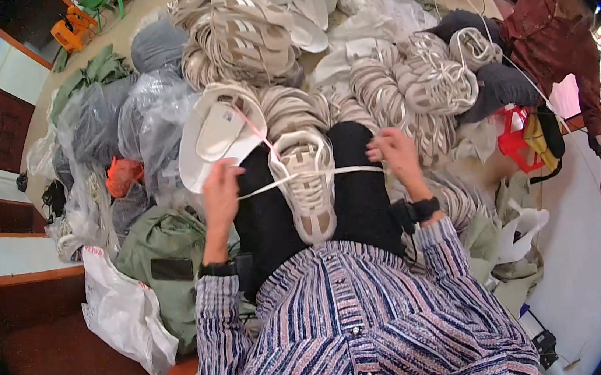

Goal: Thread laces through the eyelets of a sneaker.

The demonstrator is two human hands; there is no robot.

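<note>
A beige shoe upper [311,195] lies between my thighs, its toe toward me and its lacing crossed up the front. From its top eyelets a white shoelace [358,169] is stretched out to both sides. My left hand [221,190] is closed on the left end. On the other side my right hand [396,154] grips the right end, fingers pinched. Beyond my left hand lies a flat, unfolded white and beige shoe piece [220,133]. A pink strip [255,127] runs from it to the upper.
Stacked shoe uppers [239,35] rise ahead of me, with more stacks [416,93] at right. Clear plastic bags [158,111] and a green sack [164,255] crowd the left. A co-worker in a dark red shirt [545,26] sits at far right, arms spread, pulling a long lace.
</note>
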